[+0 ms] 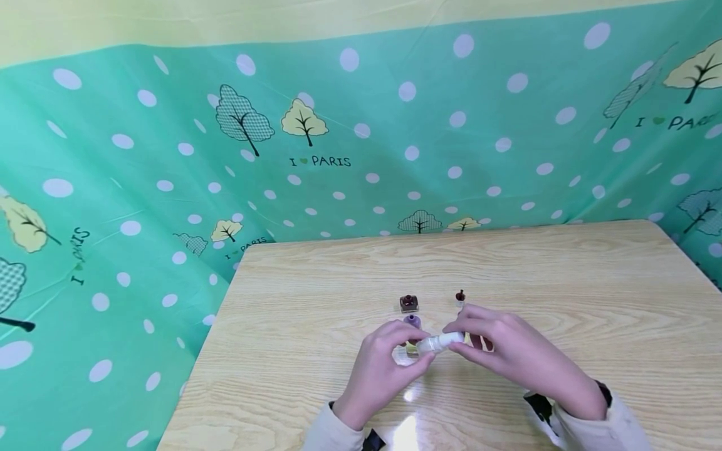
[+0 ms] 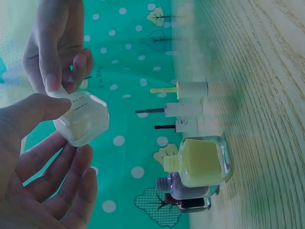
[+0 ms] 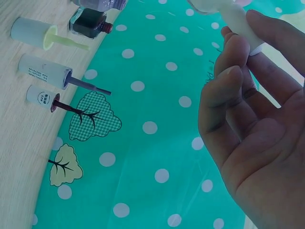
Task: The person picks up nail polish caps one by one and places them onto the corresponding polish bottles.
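Observation:
My left hand (image 1: pixel 376 366) holds a clear, whitish nail polish bottle (image 2: pixel 86 119) by its sides, between thumb and fingers, tilted above the table. The thumb and fingers of my right hand (image 1: pixel 510 344) pinch the white cap (image 3: pixel 240 28) of that bottle. Cap and bottle meet end to end; whether the cap is screwed tight cannot be told. Below the hands, opened nail polish bottles stand on the table: a yellow one (image 2: pixel 202 162), a purple one (image 2: pixel 188 187) and a dark red one (image 1: pixel 408 304).
Three white caps stand brush-up on the wooden table (image 1: pixel 293 326): one with a yellow brush (image 3: pixel 33 33), one with a purple brush (image 3: pixel 45 70), one with a dark red brush (image 3: pixel 42 98). A green dotted curtain (image 1: pixel 338 138) hangs behind the table and at its sides.

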`<state>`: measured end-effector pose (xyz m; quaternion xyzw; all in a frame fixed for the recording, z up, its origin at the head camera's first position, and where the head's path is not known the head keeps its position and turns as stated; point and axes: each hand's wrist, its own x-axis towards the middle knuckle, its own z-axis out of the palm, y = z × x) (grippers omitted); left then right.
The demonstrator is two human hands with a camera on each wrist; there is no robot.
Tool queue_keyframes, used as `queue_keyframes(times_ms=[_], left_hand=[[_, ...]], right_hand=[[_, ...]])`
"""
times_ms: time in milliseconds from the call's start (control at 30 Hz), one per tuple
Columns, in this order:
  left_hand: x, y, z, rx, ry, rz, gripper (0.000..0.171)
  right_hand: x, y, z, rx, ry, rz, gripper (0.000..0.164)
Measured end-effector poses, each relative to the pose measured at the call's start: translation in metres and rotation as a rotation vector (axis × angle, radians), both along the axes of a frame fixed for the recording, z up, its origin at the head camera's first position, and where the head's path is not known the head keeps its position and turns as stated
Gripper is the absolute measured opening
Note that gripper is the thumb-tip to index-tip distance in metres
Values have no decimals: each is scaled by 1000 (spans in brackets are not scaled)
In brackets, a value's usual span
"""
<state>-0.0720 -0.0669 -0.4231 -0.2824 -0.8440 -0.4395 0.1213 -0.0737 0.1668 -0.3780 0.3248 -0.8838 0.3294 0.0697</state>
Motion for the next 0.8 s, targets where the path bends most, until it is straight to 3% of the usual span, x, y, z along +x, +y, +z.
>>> queue_keyframes(times_ms=[433,800], left_hand=[[0,-1,2,0,58,8,22],[1,1,3,13,95,7,21]], right_hand=[[-1,-3,-2,-13,32,-6,4],[-3,-5,-6,-41,201,-71,8]])
